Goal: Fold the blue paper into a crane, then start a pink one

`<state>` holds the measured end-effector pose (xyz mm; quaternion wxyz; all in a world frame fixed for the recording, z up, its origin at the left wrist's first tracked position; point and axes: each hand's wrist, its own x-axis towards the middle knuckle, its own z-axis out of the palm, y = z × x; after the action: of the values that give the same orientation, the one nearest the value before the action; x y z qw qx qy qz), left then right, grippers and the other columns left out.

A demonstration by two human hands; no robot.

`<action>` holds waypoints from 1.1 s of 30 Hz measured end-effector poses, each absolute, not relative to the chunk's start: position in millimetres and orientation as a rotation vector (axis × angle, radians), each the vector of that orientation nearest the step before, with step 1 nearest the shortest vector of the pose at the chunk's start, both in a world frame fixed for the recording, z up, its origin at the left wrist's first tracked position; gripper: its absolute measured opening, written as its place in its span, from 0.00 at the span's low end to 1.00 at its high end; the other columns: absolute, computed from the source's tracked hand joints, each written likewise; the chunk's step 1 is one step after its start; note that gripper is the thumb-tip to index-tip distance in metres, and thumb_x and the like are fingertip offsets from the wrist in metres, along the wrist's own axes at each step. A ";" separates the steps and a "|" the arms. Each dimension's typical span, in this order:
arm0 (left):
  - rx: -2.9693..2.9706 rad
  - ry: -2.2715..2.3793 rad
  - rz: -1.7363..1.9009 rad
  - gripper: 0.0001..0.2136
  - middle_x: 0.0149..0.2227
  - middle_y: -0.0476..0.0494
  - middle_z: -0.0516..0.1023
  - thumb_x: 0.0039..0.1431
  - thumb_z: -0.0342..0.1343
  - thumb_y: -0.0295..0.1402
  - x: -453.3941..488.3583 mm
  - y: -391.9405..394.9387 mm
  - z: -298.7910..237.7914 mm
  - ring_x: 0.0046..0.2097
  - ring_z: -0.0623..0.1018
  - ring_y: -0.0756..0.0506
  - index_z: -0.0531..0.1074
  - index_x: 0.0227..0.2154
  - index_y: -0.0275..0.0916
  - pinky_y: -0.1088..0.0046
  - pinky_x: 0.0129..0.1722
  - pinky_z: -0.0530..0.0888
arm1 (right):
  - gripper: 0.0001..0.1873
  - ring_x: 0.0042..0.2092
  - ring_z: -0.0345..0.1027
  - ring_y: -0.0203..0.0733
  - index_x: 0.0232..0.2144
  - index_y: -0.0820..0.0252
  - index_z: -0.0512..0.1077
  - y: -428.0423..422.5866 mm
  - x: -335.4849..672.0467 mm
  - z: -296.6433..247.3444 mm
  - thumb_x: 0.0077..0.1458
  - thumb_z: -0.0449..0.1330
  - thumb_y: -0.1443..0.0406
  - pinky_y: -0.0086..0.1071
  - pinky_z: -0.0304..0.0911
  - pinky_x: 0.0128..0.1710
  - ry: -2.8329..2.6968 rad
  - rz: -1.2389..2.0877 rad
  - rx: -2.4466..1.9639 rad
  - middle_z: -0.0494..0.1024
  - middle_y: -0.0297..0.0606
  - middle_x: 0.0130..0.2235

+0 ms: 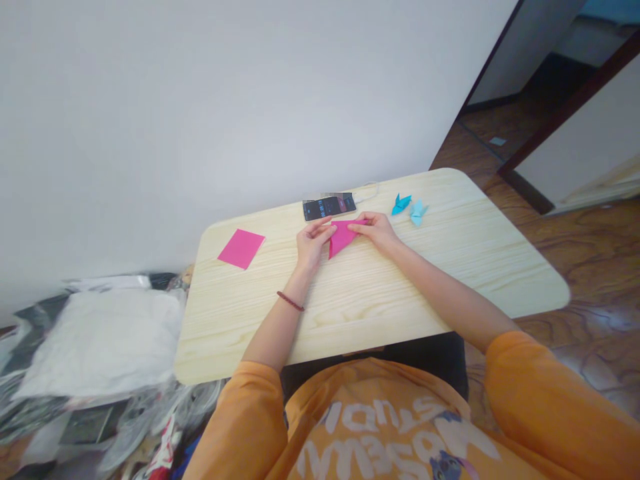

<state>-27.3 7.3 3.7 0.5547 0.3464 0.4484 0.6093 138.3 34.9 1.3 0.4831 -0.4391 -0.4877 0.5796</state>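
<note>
A folded piece of pink origami paper (341, 238) is held between my two hands over the middle of the table. My left hand (313, 241) pinches its left edge with thumb and fingers. At its upper right corner, the thumb and fingers of my right hand (376, 231) are closed on the same paper. One pointed flap hangs toward me at the lower left. Part of the paper is hidden under my fingertips.
A phone (329, 207) with a white cable (369, 193) lies behind my hands on the wooden table (390, 300). Square pink sheets (242, 249) lie at left. To the right sit a blue folded paper figure (401, 204) and a paler one (418, 213). A wall (250, 107) stands behind.
</note>
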 end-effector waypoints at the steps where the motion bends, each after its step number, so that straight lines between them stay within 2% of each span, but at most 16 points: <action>1: 0.827 1.061 1.435 0.22 0.28 0.46 0.81 0.32 0.73 0.35 -27.4 7.2 4.0 0.31 0.79 0.49 0.79 0.35 0.37 0.70 0.39 0.75 | 0.22 0.26 0.65 0.36 0.17 0.58 0.68 34.8 138.3 1.5 0.28 0.74 0.52 0.32 0.61 0.30 -1.190 1.413 -1.071 0.72 0.31 0.20; 11: 0.862 1.079 1.447 0.20 0.29 0.45 0.81 0.33 0.73 0.37 -27.8 8.5 0.3 0.31 0.78 0.50 0.80 0.34 0.37 0.72 0.39 0.75 | 0.21 0.26 0.66 0.35 0.19 0.59 0.68 36.2 137.9 -0.9 0.28 0.74 0.56 0.30 0.62 0.29 -1.151 1.440 -1.057 0.73 0.30 0.21; 13: 0.848 1.090 1.467 0.21 0.29 0.45 0.81 0.32 0.73 0.37 -26.9 9.1 -0.4 0.31 0.78 0.50 0.80 0.34 0.37 0.72 0.38 0.75 | 0.23 0.27 0.68 0.36 0.27 0.58 0.70 34.8 137.1 1.6 0.27 0.75 0.58 0.30 0.64 0.31 -1.110 1.452 -1.054 0.75 0.29 0.22; 15: 0.820 1.102 1.500 0.21 0.29 0.45 0.81 0.31 0.73 0.37 -26.0 9.6 -0.8 0.31 0.78 0.50 0.80 0.33 0.36 0.72 0.38 0.75 | 0.32 0.28 0.70 0.37 0.37 0.56 0.70 33.3 136.4 4.1 0.26 0.75 0.59 0.31 0.65 0.32 -1.073 1.466 -1.042 0.77 0.29 0.25; 17: 0.794 1.115 1.537 0.22 0.29 0.45 0.81 0.31 0.73 0.37 -25.4 10.0 -1.0 0.32 0.78 0.50 0.80 0.34 0.36 0.72 0.39 0.75 | 0.38 0.29 0.71 0.37 0.43 0.54 0.68 32.2 135.8 5.9 0.26 0.75 0.60 0.31 0.66 0.32 -1.076 1.490 -1.030 0.79 0.29 0.28; 24: 0.760 1.121 1.600 0.23 0.31 0.43 0.80 0.34 0.73 0.38 -25.4 10.1 -1.4 0.35 0.79 0.48 0.79 0.36 0.36 0.70 0.41 0.76 | 0.30 0.26 0.69 0.35 0.35 0.57 0.69 32.0 134.9 7.9 0.26 0.75 0.60 0.29 0.64 0.30 -1.190 1.552 -1.047 0.79 0.30 0.24; 33: 0.786 1.187 1.654 0.21 0.31 0.44 0.80 0.37 0.71 0.39 -22.8 9.3 -0.7 0.35 0.79 0.48 0.79 0.37 0.37 0.71 0.39 0.75 | 0.32 0.26 0.71 0.38 0.35 0.58 0.71 34.1 134.5 10.1 0.24 0.76 0.59 0.32 0.66 0.31 -1.167 1.586 -1.061 0.78 0.32 0.22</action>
<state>-22.8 9.3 -0.7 0.4615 0.3196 0.4827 0.6722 134.5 34.1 10.1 0.4372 -0.4265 -0.4693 0.6377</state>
